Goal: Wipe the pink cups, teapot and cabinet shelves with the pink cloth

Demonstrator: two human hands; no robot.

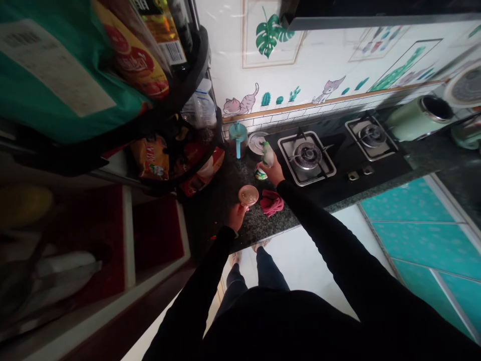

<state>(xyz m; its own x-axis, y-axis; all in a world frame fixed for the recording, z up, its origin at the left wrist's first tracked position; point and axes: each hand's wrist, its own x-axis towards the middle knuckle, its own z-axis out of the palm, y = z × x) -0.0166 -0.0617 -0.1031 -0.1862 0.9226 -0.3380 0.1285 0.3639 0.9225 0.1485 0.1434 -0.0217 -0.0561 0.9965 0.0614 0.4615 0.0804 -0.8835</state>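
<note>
From my distant seat I see the person's left hand (236,216) pinching the near edge of a small pink bowl (248,195); the fingers blur together, and I cannot make out whether the base touches the counter (225,188). Its filling looks pale and speckled, too small to identify. Beyond the bowl and to its right, the right hand (275,172) is wrapped around a cloudy bottle (268,154) with a green top; the grip hides its lower part. Tucked below that hand, between bottle and bowl, a white-and-green container (260,174) shows only in part. A crumpled dark pink cloth (271,202) lies just right of the bowl. Farther beyond the bowl are a round pale lid or dish (257,143), overlapped by the bottle, and a blue handled jug (238,135). Well right of the bowl sits a gas burner (308,154). Left of the bowl, packets (150,156) crowd a dark rack, cut off by the frame, and the shelves beneath are too dim to read.
</note>
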